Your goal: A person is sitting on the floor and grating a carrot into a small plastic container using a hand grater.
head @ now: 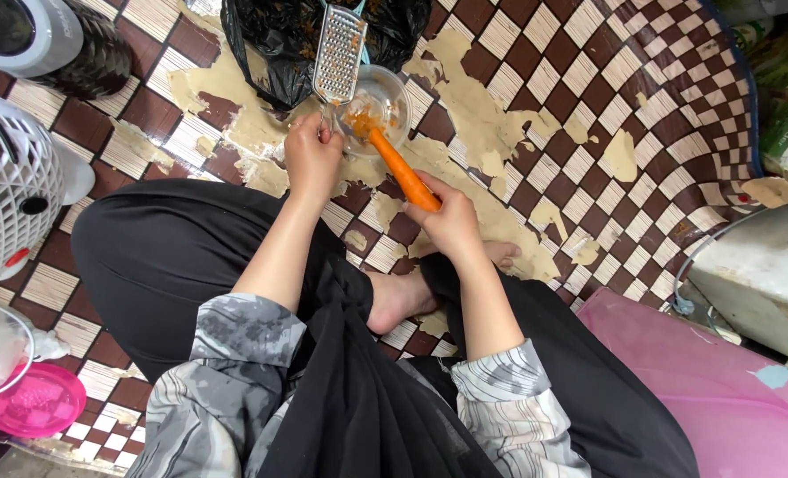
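Note:
My right hand (451, 219) grips a peeled orange carrot (400, 168), its tip pointing into a clear glass bowl (385, 93) on the floor. The bowl holds a little grated carrot. My left hand (312, 158) is closed around the lower end of a flat metal grater (339, 55), which leans upright over the bowl's left rim. I sit cross-legged in black clothes, one bare foot (403, 296) showing between my arms.
A black plastic bag (279, 44) lies behind the bowl. On the left stand a white lattice appliance (9, 190), a dark jar with a grey lid (53, 40) and a pink lid (38, 400). A pink surface (703, 389) and white block (761, 274) sit right.

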